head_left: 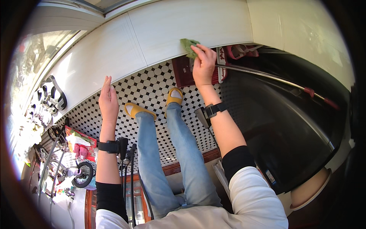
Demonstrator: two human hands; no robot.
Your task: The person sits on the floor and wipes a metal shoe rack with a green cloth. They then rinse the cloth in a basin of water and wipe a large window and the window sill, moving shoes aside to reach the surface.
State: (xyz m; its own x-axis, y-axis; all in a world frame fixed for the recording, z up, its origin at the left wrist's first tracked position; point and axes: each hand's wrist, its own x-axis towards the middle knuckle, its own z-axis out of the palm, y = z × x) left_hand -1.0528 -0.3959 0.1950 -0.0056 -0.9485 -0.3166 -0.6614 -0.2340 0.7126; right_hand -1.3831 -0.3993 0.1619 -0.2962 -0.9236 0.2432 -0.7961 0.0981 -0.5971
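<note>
My right hand [204, 64] pinches a crumpled green cloth [188, 45] at the front edge of a white ledge [188, 25]. Whether the cloth presses on the ledge or hovers just over it is unclear. My left hand [109, 98] holds nothing. It is raised near the ledge's front edge, seen edge-on, with its fingers straight and close together. A black strap with a small device sits on each of my wrists.
Black-and-white sandals [53, 94] rest on the ledge at left. Below it are a dark red tray [183, 73] and a metal pole [266, 75]. A large glossy black panel [274, 120] fills the right. A small wheel [83, 174] and a red patterned bag [90, 143] stand lower left.
</note>
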